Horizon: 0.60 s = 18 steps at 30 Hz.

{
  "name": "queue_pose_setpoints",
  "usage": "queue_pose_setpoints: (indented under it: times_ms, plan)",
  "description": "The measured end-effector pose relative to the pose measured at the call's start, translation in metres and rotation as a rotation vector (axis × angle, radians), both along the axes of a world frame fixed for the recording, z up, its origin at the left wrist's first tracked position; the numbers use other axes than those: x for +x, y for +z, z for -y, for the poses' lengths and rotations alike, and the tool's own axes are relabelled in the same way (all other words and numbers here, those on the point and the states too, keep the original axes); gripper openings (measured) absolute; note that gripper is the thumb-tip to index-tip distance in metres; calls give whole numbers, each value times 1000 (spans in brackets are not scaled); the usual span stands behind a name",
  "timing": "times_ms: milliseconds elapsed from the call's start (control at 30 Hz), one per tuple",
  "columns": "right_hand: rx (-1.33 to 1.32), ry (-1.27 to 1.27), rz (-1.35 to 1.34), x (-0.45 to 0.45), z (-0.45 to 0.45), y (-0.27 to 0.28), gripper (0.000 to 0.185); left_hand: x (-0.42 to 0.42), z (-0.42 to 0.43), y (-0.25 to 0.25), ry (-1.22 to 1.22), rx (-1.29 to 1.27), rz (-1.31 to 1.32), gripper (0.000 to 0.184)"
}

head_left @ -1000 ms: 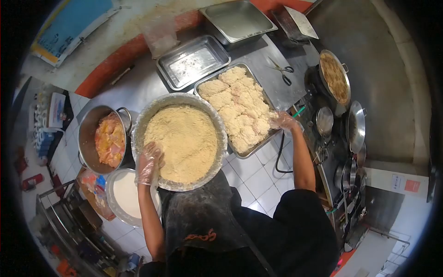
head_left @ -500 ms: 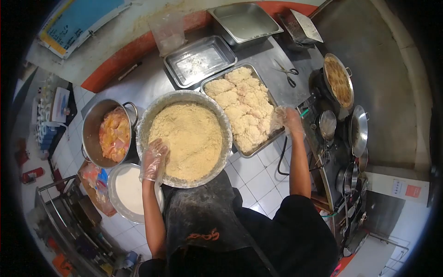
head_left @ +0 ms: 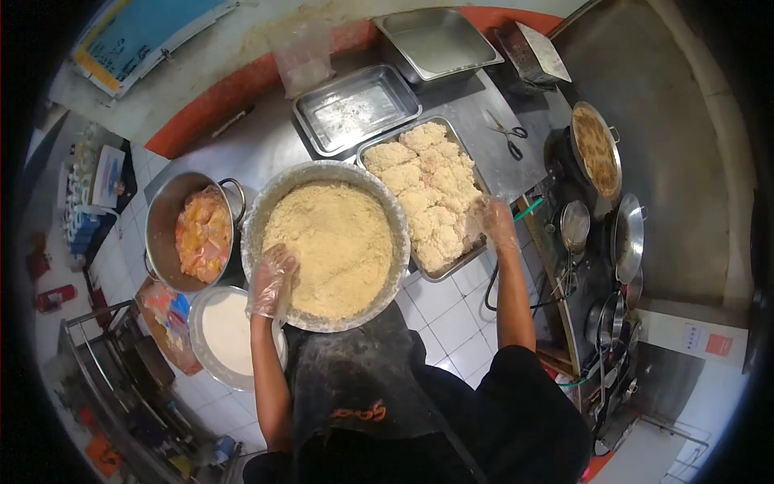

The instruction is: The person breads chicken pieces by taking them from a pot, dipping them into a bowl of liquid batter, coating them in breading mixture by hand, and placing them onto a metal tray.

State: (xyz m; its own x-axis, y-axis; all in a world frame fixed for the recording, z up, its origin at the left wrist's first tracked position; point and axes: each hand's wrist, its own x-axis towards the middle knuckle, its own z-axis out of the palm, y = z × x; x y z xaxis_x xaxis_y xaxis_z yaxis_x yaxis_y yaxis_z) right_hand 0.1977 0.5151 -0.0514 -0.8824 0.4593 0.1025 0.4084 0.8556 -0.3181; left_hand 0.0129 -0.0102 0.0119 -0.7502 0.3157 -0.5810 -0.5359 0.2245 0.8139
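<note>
My left hand [head_left: 274, 281], in a clear plastic glove, rests over the left rim of a large round bowl [head_left: 397, 286] of pale yellow breading [head_left: 334, 242]. Its fingers lie loosely on the breading, apart, holding nothing. My right hand [head_left: 493, 223], also gloved, is at the right edge of a metal tray [head_left: 442, 274] heaped with breaded pieces [head_left: 427, 181]. Its fingertips are bent toward the pieces and partly hidden by the crumpled glove, so a grip cannot be made out. A pot [head_left: 161, 254] of raw meat [head_left: 203, 234] and a bowl of white liquid [head_left: 230, 331] stand left of the breading bowl.
Behind the bowl lie a shallow metal tray [head_left: 359, 109] and a deep metal pan [head_left: 435, 44]. Scissors [head_left: 508, 135] lie on the metal table [head_left: 524, 171]. At the right are a pan of frying food [head_left: 595, 153], a strainer [head_left: 575, 226] and a wok [head_left: 629, 238].
The camera view has shifted a little, moving the scene slightly right. My right hand lifted slightly off the tray's edge, then came back to the breaded pieces. My left hand stays at the bowl's rim.
</note>
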Motion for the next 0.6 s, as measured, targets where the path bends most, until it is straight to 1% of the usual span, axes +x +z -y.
queue_pose_setpoints:
  times_ms: [100, 200, 233, 267, 300, 367, 400, 467, 500, 567, 600]
  plan:
    - [-72, -75, 2, -21, 6, -15, 19, -1, 3, -7, 41, 76, 67, 49]
    - [-150, 43, 137, -37, -24, -35, 21, -3, 3, -3, 21, 29, 72, 47]
    - [-50, 46, 168, -45, -15, -26, 21, -1, 3, -1, 35, 29, 77, 47]
    - [52, 46, 198, -59, 4, 2, 20, -1, 2, 1, 45, 31, 81, 47]
    - [157, 46, 225, -68, 13, 18, 20, -1, 0, 2, 56, 36, 83, 47]
    - [82, 93, 199, -72, 5, -5, 19, 0, -1, 0, 66, 43, 81, 46]
    - [45, 117, 187, -77, 9, -3, 19, 1, -1, 0, 73, 46, 80, 46]
    - [81, 77, 163, -91, 11, 7, 17, -2, -1, 0, 60, 39, 74, 45]
    - [95, 59, 154, -99, 21, 22, 16, -2, 0, 1, 55, 31, 75, 45]
    - [89, 72, 45, -122, 41, 52, 16, -1, 1, 1, 87, 44, 99, 46]
    - [87, 76, -8, -130, 44, 58, 16, 0, 0, 0, 100, 52, 113, 46]
